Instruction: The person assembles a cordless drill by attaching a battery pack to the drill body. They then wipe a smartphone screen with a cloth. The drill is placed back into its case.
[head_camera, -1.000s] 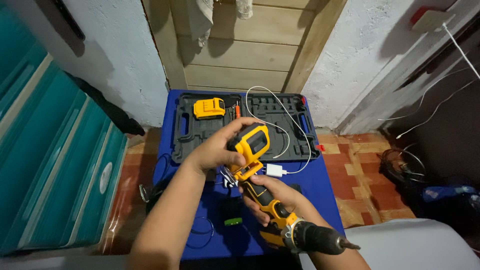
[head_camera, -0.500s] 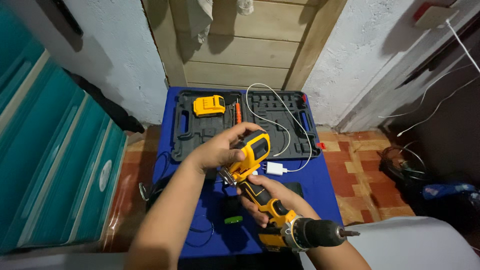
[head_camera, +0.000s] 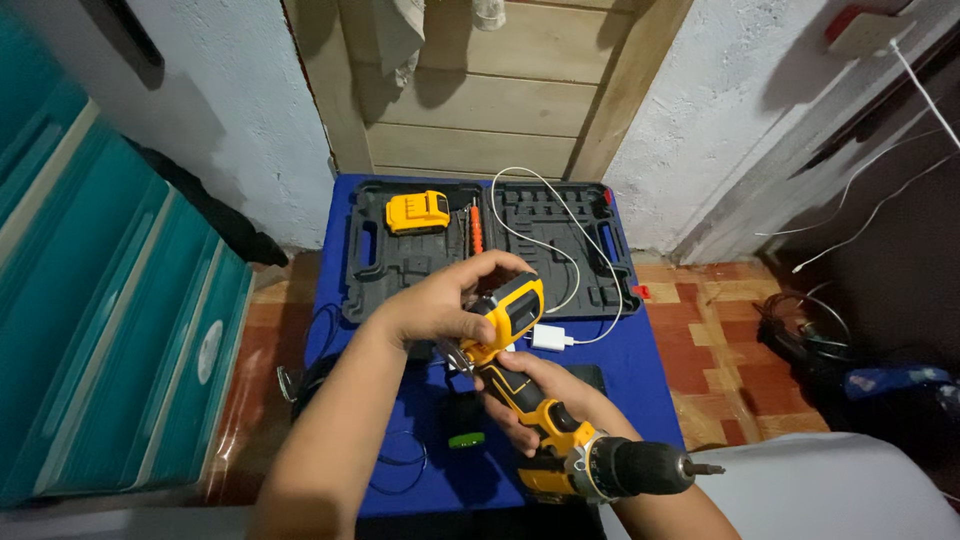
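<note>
Yellow-and-black plastic fills the middle of the frame: a cordless drill (head_camera: 560, 440) lies tilted, its handle rising toward centre frame and its dark chuck with a short bit pointing to the lower right. The right hand (head_camera: 530, 395) is wrapped round the drill's grip. The left hand (head_camera: 440, 300) is closed over a yellow battery pack (head_camera: 510, 312), which sits at the foot of the handle. The pack looks pressed against its slot, though whether it is fully latched cannot be told from here; judged by that, the battery fitting looks close to done, with at most the last seating left.

Behind the hands, in the upper middle of the frame, an open black moulded carrying case (head_camera: 490, 250) rests on a blue table (head_camera: 640, 370). A second yellow battery pack (head_camera: 418, 212) lies in the case's left half, and a slim orange tool (head_camera: 475, 222) sits near the hinge line. A white cable (head_camera: 560, 215) loops across the right half of the case down to a small white charger block (head_camera: 548, 338) just right of the held pack. A small dark cylinder with a green end (head_camera: 465, 430) stands on the table left of the drill. At the upper right corner, a pale rectangular wall box with a red edge (head_camera: 868, 32) carries another white cord. No label is legible.
</note>
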